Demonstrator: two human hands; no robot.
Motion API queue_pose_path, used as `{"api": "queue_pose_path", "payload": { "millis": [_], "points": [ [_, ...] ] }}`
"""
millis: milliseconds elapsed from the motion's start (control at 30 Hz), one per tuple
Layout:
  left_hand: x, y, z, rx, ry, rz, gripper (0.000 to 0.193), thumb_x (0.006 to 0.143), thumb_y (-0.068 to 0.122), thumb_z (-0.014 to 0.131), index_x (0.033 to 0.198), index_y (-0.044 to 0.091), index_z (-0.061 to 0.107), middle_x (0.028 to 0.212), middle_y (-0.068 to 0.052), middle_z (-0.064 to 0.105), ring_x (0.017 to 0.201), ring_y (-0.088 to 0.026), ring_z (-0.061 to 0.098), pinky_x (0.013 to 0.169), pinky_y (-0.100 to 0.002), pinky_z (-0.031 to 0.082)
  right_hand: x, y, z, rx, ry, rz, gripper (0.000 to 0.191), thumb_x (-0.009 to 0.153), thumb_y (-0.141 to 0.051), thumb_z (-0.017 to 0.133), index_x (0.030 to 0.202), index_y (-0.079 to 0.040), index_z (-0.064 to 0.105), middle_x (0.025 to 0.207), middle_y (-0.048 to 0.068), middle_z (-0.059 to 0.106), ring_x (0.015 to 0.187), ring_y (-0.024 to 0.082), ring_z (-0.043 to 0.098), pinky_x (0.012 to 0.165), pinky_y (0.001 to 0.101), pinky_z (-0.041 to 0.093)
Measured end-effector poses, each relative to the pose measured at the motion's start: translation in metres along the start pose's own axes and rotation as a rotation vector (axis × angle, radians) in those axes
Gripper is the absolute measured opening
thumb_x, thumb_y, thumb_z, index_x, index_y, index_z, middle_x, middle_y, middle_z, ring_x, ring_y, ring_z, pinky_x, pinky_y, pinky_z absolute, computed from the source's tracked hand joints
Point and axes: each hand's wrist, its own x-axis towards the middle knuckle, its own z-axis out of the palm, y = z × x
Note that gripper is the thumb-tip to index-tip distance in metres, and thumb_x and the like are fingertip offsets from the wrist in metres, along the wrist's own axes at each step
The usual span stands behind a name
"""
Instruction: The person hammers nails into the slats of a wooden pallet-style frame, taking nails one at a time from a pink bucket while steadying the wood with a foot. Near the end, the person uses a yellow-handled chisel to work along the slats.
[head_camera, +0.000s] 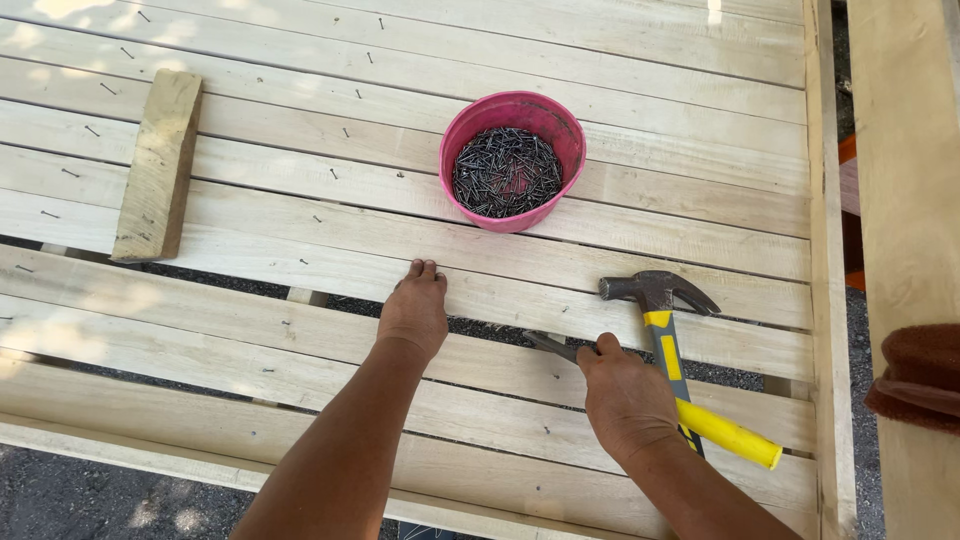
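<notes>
Pressing our left hand (413, 310) flat, holding nothing, on a pale slat (250, 330) near the platform's front edge, we clench our right hand (625, 395) round a small dark metal tool (550, 347), its tip poking left over the gap between slats. We judge it stiff, thin and slippery, best pinched low. Just beside that hand lies the hammer (668, 350), head-heavy, yellow handle toward us. Farther back stand the pink bowl of nails (512, 160) and, toward the left edge, a loose wood block (158, 165).
</notes>
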Motion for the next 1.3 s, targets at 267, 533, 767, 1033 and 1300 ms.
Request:
{"api": "queue_pose_path", "payload": {
  "millis": [267, 533, 767, 1033, 1300],
  "points": [
    [-0.001, -0.006, -0.008, -0.070, -0.026, 0.023, 0.048, 0.097, 0.004, 0.057, 0.145, 0.004, 0.050, 0.163, -0.010, 0.035, 0.152, -0.022, 0.031, 0.118, -0.027, 0.039, 0.001, -0.023, 0.002, 0.041, 0.010, -0.018, 0.029, 0.086, -0.005, 0.063, 0.111, -0.016, 0.070, 0.110, 0.005, 0.063, 0.097, 0.025, 0.071, 0.081, 0.0397, 0.061],
    [0.003, -0.004, -0.015, -0.027, -0.068, 0.011, 0.045, 0.098, 0.008, 0.058, 0.142, 0.004, 0.053, 0.163, -0.011, 0.035, 0.151, -0.022, 0.032, 0.119, -0.031, 0.037, 0.008, 0.002, -0.021, -0.036, -0.036, 0.085, 0.030, 0.086, -0.007, 0.063, 0.113, -0.017, 0.071, 0.113, 0.004, 0.063, 0.093, 0.025, 0.072, 0.079, 0.0394, 0.062],
    [0.003, -0.001, -0.018, 0.032, -0.088, 0.009, 0.049, 0.099, 0.010, 0.057, 0.146, 0.004, 0.048, 0.164, -0.011, 0.031, 0.151, -0.023, 0.030, 0.118, -0.034, 0.038, 0.006, -0.002, -0.018, -0.103, -0.063, 0.033, 0.023, 0.088, -0.008, 0.064, 0.110, -0.014, 0.068, 0.112, 0.004, 0.062, 0.092, 0.023, 0.071, 0.078, 0.0383, 0.062],
    [0.006, -0.011, -0.003, -0.046, -0.066, 0.028, 0.050, 0.098, 0.006, 0.057, 0.147, 0.006, 0.048, 0.163, -0.010, 0.033, 0.151, -0.023, 0.030, 0.118, -0.028, 0.037, 0.041, -0.061, 0.009, -0.048, -0.129, -0.025, 0.026, 0.091, -0.004, 0.062, 0.117, -0.011, 0.063, 0.117, 0.011, 0.059, 0.100, 0.027, 0.071, 0.081, 0.0381, 0.062],
    [0.006, -0.013, -0.007, -0.184, -0.020, -0.017, 0.039, 0.097, 0.005, 0.057, 0.136, 0.006, 0.059, 0.161, -0.008, 0.039, 0.150, -0.023, 0.034, 0.117, -0.031, 0.040, 0.020, -0.023, -0.008, -0.035, -0.237, -0.081, 0.045, 0.092, -0.004, 0.056, 0.134, -0.018, 0.053, 0.109, 0.010, 0.067, 0.101, 0.030, 0.071, 0.084, 0.0440, 0.061]
  ]
}}
